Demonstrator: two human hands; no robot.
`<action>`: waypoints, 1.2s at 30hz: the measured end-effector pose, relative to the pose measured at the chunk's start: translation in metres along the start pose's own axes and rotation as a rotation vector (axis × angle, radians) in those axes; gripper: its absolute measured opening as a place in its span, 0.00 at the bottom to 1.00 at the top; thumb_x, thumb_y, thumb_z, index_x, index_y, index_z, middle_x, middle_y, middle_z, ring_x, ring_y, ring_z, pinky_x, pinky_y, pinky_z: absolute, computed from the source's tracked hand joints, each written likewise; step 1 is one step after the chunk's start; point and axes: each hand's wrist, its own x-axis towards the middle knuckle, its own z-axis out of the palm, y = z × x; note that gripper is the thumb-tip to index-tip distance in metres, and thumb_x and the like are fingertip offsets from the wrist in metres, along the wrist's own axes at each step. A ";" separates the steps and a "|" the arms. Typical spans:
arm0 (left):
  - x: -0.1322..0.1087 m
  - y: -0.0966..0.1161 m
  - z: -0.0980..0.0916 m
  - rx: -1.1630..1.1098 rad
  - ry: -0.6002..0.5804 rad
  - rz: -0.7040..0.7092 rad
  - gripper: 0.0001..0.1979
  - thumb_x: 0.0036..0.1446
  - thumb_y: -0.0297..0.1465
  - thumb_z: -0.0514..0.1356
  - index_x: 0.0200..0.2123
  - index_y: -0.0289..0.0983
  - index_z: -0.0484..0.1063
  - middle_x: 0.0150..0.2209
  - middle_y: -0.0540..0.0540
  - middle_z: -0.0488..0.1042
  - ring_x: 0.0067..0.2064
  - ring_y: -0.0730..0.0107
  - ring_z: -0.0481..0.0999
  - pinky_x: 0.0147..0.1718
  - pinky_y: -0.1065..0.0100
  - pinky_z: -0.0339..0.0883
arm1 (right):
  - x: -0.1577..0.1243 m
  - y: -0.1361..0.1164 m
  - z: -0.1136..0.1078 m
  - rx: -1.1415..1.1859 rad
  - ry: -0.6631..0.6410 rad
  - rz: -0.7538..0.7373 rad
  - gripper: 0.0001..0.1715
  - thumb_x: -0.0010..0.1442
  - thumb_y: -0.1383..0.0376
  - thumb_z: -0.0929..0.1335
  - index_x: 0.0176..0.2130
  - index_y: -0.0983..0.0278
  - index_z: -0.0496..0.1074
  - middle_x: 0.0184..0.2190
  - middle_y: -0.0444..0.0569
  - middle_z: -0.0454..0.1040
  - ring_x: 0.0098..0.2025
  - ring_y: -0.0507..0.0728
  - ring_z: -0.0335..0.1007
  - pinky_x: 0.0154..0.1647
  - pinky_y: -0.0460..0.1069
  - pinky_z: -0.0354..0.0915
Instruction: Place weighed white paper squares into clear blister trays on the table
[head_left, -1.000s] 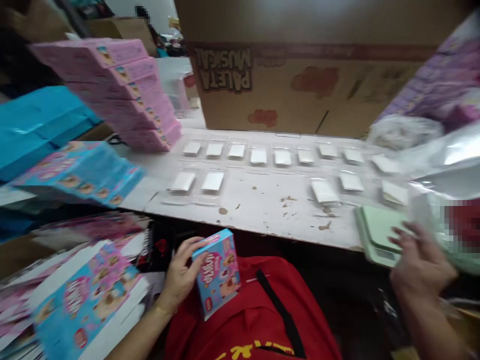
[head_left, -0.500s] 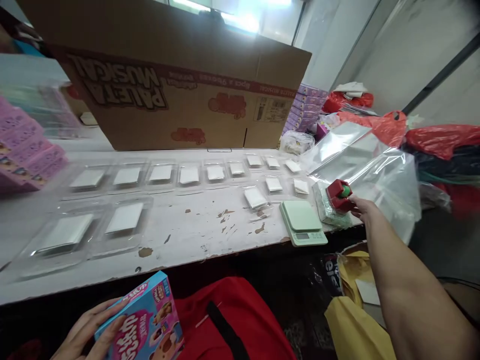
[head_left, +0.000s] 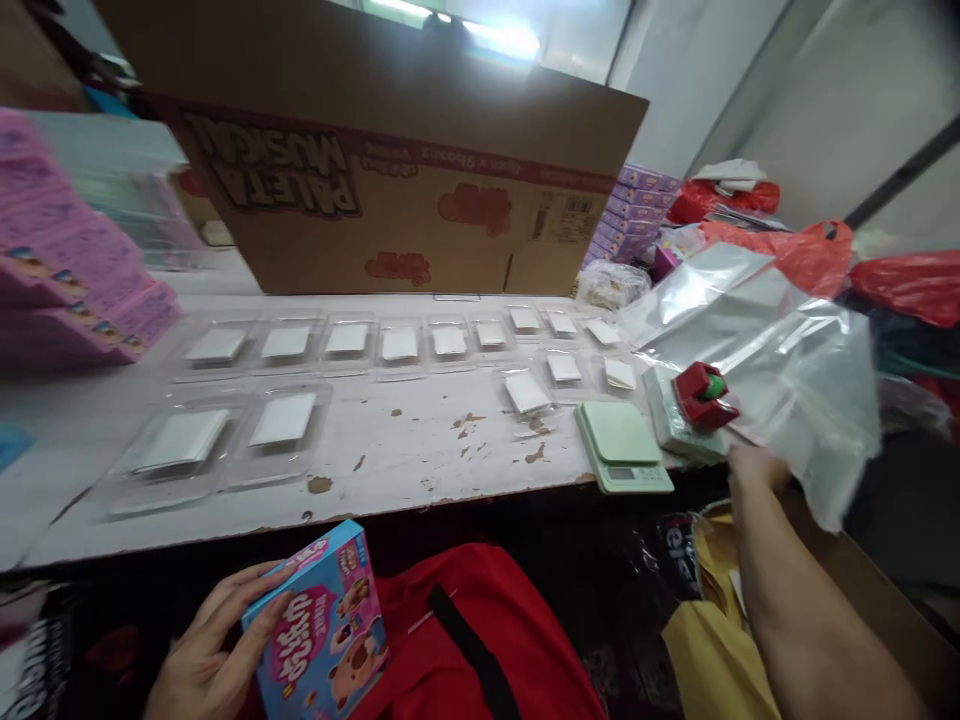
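Observation:
My left hand [head_left: 225, 635] is wrapped round a small blue and pink printed box [head_left: 322, 630], held tilted over my lap. My right hand [head_left: 756, 468] is blurred at the table's right front edge, just below a red tape dispenser [head_left: 703, 396] with a green core. Its fingers are smeared and partly hidden, so I cannot tell whether they hold anything. The dispenser sits on a clear-wrapped pale green block [head_left: 664, 410]. Left of it lies a light green digital scale [head_left: 619, 440]. Clear plastic sheets [head_left: 810, 370] spread beside and behind my right hand.
Clear plastic trays with white cards [head_left: 283, 418] stand in rows on the worn white table [head_left: 420, 440]. A large cardboard box [head_left: 420, 230] blocks the back. Pink boxes [head_left: 82, 250] are stacked at left, purple boxes [head_left: 630, 215] at back right. A yellow bag [head_left: 709, 660] lies below the table.
My right hand has left the tape dispenser and moved down towards the table's edge. My left hand still holds the box. The view has shifted a little to the left.

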 end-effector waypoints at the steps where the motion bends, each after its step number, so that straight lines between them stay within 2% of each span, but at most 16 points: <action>1: -0.002 0.004 -0.001 -0.010 -0.050 0.000 0.13 0.51 0.39 0.56 0.40 0.44 0.71 0.45 0.48 0.69 0.46 0.62 0.71 0.45 0.62 0.66 | -0.013 0.001 0.001 0.025 -0.034 0.024 0.09 0.48 0.63 0.69 0.23 0.67 0.72 0.23 0.59 0.70 0.28 0.63 0.70 0.20 0.53 0.61; 4: -0.006 0.023 -0.005 -0.061 -0.087 0.000 0.12 0.54 0.36 0.54 0.41 0.42 0.71 0.45 0.45 0.67 0.47 0.63 0.68 0.46 0.62 0.64 | -0.091 -0.007 0.019 0.197 -0.364 0.025 0.10 0.44 0.60 0.71 0.27 0.65 0.74 0.23 0.55 0.72 0.23 0.59 0.69 0.23 0.53 0.65; 7: -0.003 0.040 -0.005 -0.093 -0.090 0.013 0.11 0.55 0.33 0.53 0.40 0.39 0.71 0.43 0.44 0.68 0.45 0.65 0.69 0.45 0.63 0.64 | -0.220 -0.038 0.030 0.393 -1.061 -0.003 0.18 0.40 0.60 0.74 0.34 0.65 0.75 0.27 0.51 0.75 0.25 0.56 0.70 0.30 0.52 0.68; 10: -0.004 0.050 -0.004 -0.101 -0.100 0.029 0.11 0.55 0.32 0.54 0.41 0.39 0.71 0.42 0.44 0.67 0.45 0.66 0.69 0.45 0.64 0.64 | -0.350 -0.088 0.025 0.510 -1.540 -0.057 0.16 0.47 0.58 0.70 0.34 0.65 0.76 0.25 0.49 0.75 0.26 0.54 0.69 0.30 0.50 0.68; 12: -0.008 0.054 -0.004 -0.104 -0.105 0.041 0.11 0.54 0.32 0.54 0.41 0.39 0.70 0.42 0.44 0.67 0.45 0.67 0.68 0.45 0.64 0.63 | -0.411 -0.116 0.027 0.582 -1.698 -0.035 0.16 0.48 0.57 0.69 0.34 0.65 0.76 0.26 0.48 0.75 0.26 0.53 0.69 0.30 0.49 0.67; 14: -0.013 0.055 -0.004 -0.113 -0.103 0.052 0.11 0.54 0.31 0.55 0.41 0.38 0.70 0.42 0.44 0.66 0.45 0.67 0.68 0.45 0.64 0.63 | -0.445 -0.128 0.039 0.574 -1.742 0.015 0.18 0.46 0.56 0.70 0.33 0.66 0.76 0.23 0.46 0.73 0.22 0.52 0.67 0.26 0.48 0.66; 16: -0.016 0.053 -0.005 -0.126 -0.088 0.052 0.11 0.54 0.31 0.55 0.41 0.38 0.70 0.42 0.44 0.66 0.45 0.67 0.68 0.45 0.64 0.63 | -0.458 -0.125 0.053 0.506 -1.696 -0.034 0.22 0.46 0.54 0.70 0.37 0.67 0.75 0.20 0.44 0.71 0.20 0.51 0.64 0.23 0.48 0.64; 17: -0.017 0.052 -0.006 -0.130 -0.078 0.045 0.11 0.54 0.31 0.56 0.41 0.38 0.70 0.42 0.44 0.67 0.45 0.67 0.69 0.45 0.64 0.63 | -0.458 -0.120 0.059 0.460 -1.650 -0.142 0.24 0.47 0.54 0.69 0.40 0.66 0.74 0.19 0.44 0.71 0.20 0.52 0.64 0.23 0.48 0.64; 20: -0.017 0.047 -0.011 -0.132 -0.043 0.002 0.11 0.53 0.32 0.56 0.40 0.38 0.71 0.41 0.43 0.68 0.44 0.65 0.69 0.44 0.63 0.63 | -0.447 -0.108 0.065 0.360 -1.416 -0.754 0.25 0.54 0.55 0.65 0.49 0.63 0.68 0.26 0.48 0.72 0.29 0.55 0.66 0.33 0.51 0.63; 23: -0.016 0.047 -0.014 -0.138 -0.039 -0.032 0.11 0.52 0.32 0.57 0.40 0.37 0.70 0.39 0.44 0.69 0.43 0.66 0.69 0.43 0.64 0.63 | -0.436 -0.115 0.059 0.307 -1.227 -1.396 0.20 0.60 0.58 0.62 0.51 0.57 0.66 0.40 0.52 0.71 0.41 0.59 0.63 0.43 0.55 0.58; 25: -0.017 0.049 -0.014 -0.151 -0.061 -0.042 0.12 0.51 0.32 0.58 0.40 0.37 0.70 0.39 0.44 0.70 0.43 0.66 0.70 0.43 0.64 0.64 | -0.435 -0.129 0.058 0.238 -1.202 -1.654 0.19 0.60 0.59 0.62 0.51 0.53 0.65 0.44 0.50 0.69 0.44 0.59 0.61 0.44 0.55 0.57; 27: -0.017 0.052 -0.014 -0.164 -0.075 -0.055 0.13 0.51 0.33 0.58 0.41 0.37 0.70 0.40 0.44 0.70 0.42 0.66 0.70 0.43 0.64 0.64 | -0.433 -0.145 0.061 0.139 -1.218 -1.779 0.20 0.58 0.57 0.63 0.51 0.52 0.64 0.44 0.49 0.69 0.43 0.60 0.61 0.42 0.55 0.57; 29: -0.016 0.054 -0.016 -0.168 -0.082 -0.067 0.14 0.52 0.33 0.57 0.43 0.37 0.70 0.41 0.44 0.70 0.43 0.65 0.70 0.43 0.64 0.64 | -0.427 -0.155 0.065 0.077 -1.252 -1.779 0.25 0.54 0.52 0.65 0.51 0.55 0.64 0.43 0.51 0.69 0.42 0.60 0.62 0.41 0.55 0.59; 31: -0.013 0.052 -0.022 -0.166 -0.063 -0.078 0.16 0.52 0.34 0.57 0.45 0.37 0.69 0.43 0.43 0.70 0.45 0.65 0.69 0.45 0.63 0.63 | -0.419 -0.153 0.063 0.132 -1.322 -1.614 0.30 0.53 0.48 0.65 0.52 0.57 0.64 0.45 0.52 0.69 0.42 0.60 0.63 0.41 0.55 0.60; 33: -0.010 0.047 -0.031 -0.179 0.032 -0.111 0.17 0.52 0.34 0.57 0.46 0.38 0.69 0.44 0.43 0.69 0.47 0.64 0.69 0.47 0.63 0.62 | -0.413 -0.138 0.054 0.239 -1.480 -1.257 0.27 0.56 0.48 0.62 0.49 0.60 0.67 0.41 0.52 0.71 0.40 0.58 0.66 0.40 0.53 0.62; 36: -0.011 0.036 -0.043 -0.315 0.299 -0.243 0.21 0.49 0.37 0.59 0.47 0.36 0.69 0.46 0.43 0.70 0.47 0.62 0.69 0.48 0.61 0.62 | -0.417 -0.102 0.037 0.261 -1.914 -0.513 0.29 0.59 0.47 0.55 0.36 0.64 0.74 0.28 0.51 0.74 0.30 0.55 0.69 0.31 0.49 0.64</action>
